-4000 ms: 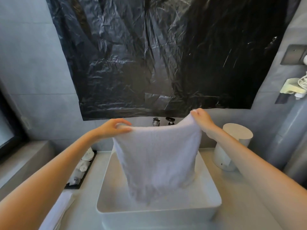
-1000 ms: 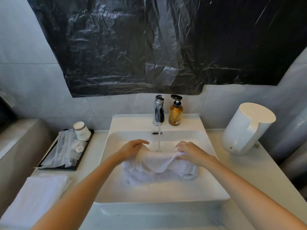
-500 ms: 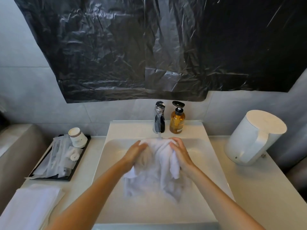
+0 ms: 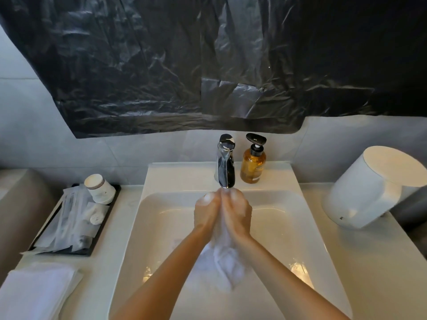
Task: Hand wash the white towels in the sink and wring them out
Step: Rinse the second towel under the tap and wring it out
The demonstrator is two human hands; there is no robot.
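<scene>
Towel [image 4: 225, 262]: soaked, limp, likely heavy, hanging under faucet [image 4: 226, 165].
Fingers: left hand [image 4: 206, 213], right hand [image 4: 238, 215] curled round bunched top, the surest hold.

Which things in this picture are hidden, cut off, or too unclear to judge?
Head view:
Upper part of the towel: wrapped inside the left hand and right hand.
Water flow from the tap: hands cover its outlet.
The folded towel, bottom left: cut by the frame edge.
Label on the soap bottle: too small to read.

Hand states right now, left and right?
Left hand: closed, gripping the white towel.
Right hand: closed, gripping the same towel.
</scene>
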